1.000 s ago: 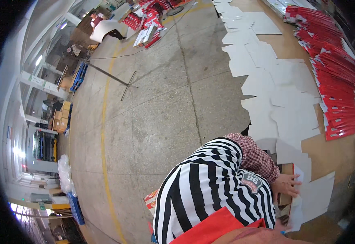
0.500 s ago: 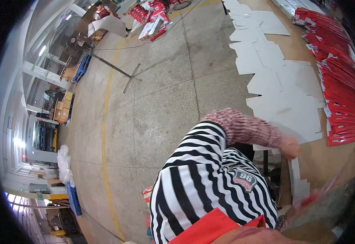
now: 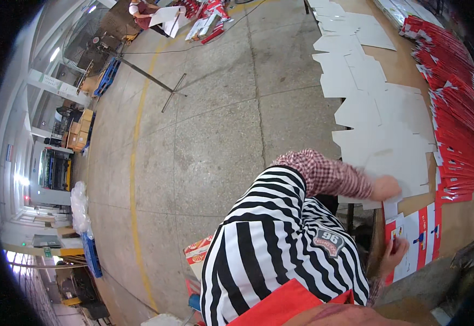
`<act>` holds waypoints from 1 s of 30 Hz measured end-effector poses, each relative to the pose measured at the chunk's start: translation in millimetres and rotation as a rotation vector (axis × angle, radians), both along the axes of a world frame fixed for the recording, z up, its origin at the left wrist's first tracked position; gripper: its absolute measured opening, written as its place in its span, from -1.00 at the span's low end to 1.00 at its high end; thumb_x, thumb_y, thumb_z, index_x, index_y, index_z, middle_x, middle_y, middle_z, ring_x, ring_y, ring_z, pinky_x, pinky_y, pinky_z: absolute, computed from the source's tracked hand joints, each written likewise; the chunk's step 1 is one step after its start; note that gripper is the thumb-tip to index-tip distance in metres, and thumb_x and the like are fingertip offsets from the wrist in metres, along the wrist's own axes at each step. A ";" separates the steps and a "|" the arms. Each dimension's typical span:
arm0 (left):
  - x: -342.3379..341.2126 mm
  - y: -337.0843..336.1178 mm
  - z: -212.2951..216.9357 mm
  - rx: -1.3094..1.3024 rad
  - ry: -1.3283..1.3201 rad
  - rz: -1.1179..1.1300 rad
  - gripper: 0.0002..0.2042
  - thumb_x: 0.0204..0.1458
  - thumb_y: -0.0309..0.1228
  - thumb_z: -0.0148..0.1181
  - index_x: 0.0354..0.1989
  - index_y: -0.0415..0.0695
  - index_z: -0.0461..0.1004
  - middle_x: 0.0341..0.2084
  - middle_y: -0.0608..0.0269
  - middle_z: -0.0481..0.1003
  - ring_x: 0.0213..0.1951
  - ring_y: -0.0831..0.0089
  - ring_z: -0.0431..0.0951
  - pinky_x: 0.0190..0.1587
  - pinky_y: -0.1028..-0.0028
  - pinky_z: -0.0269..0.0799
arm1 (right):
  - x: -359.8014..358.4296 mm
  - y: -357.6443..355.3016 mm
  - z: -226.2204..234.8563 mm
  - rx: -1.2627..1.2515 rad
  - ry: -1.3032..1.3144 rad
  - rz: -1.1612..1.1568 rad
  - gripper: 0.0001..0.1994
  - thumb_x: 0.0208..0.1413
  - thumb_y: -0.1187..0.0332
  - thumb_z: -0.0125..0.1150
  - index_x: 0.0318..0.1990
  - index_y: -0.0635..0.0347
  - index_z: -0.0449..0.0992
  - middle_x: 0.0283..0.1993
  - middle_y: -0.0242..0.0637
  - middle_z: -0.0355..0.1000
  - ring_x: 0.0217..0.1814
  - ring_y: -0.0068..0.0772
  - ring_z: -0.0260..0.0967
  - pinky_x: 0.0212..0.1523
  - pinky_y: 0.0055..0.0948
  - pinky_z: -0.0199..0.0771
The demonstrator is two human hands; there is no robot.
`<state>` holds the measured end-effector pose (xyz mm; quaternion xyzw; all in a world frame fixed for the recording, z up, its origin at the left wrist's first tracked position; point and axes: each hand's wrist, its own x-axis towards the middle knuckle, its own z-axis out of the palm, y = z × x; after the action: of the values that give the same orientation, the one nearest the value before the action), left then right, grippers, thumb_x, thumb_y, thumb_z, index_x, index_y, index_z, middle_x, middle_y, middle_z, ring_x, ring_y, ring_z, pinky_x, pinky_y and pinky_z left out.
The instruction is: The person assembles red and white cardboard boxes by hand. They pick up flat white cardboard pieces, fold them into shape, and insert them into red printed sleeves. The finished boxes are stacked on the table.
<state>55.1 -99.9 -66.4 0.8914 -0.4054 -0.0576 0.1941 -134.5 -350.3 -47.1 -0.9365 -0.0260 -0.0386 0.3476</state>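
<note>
My left hand [image 3: 387,188], on a red checked sleeve, reaches out to the brown table [image 3: 465,217] and closes on the near edge of a white flat cardboard sheet [image 3: 394,163]. It is a little blurred. Lower down, my right hand [image 3: 394,253] grips the near edge of a red-and-white printed carton sheet [image 3: 419,239] that lies flat on the table. My black-and-white striped shirt [image 3: 280,255] fills the lower middle and hides both upper arms.
Overlapping white sheets [image 3: 356,70] run along the table's left side, and a row of red printed cartons [image 3: 454,108] along its right. Grey concrete floor [image 3: 209,141] with a yellow line lies to the left. Far off are a person with cartons [image 3: 155,13] and stacked boxes [image 3: 79,130].
My left hand has moved away from my body, up onto the white sheets. The red-and-white printed sheet, a blur half a second ago, now lies flat under my right hand.
</note>
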 end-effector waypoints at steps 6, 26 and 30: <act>-43.5 62.7 31.9 0.042 -0.345 -0.376 -0.24 -0.13 0.00 0.28 0.26 -0.09 0.24 0.26 0.15 0.22 0.34 0.16 0.11 0.20 -0.14 0.09 | 65.5 56.9 29.8 -0.269 -0.114 0.284 -0.52 0.14 0.16 0.17 0.19 0.12 0.41 0.31 -0.01 0.17 0.33 0.04 0.11 0.27 -0.12 0.14; -20.6 119.5 35.2 -0.567 0.052 0.665 -0.28 -0.02 -0.48 0.27 0.31 -0.31 0.05 0.18 -0.13 0.17 0.09 0.06 0.35 0.19 0.20 0.22 | 48.2 80.2 60.4 -0.049 -0.066 0.214 -0.46 -0.05 0.08 0.33 0.12 0.05 0.51 0.22 -0.27 0.33 0.03 -0.16 0.20 0.19 -0.26 0.24; -35.7 107.0 52.5 -1.066 0.752 0.757 -0.36 0.01 -0.55 0.25 0.28 -0.29 0.11 0.14 0.10 0.27 0.05 0.35 0.39 0.03 0.45 0.44 | 50.3 80.3 62.0 0.005 -0.018 0.208 -0.45 -0.05 0.05 0.32 0.11 0.06 0.51 0.23 -0.27 0.34 0.03 -0.17 0.20 0.18 -0.27 0.25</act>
<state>19.4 7.1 -13.9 0.6753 0.0494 -0.0835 0.7311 -84.2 -270.0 14.9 -0.9275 -0.1258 -0.0106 0.3519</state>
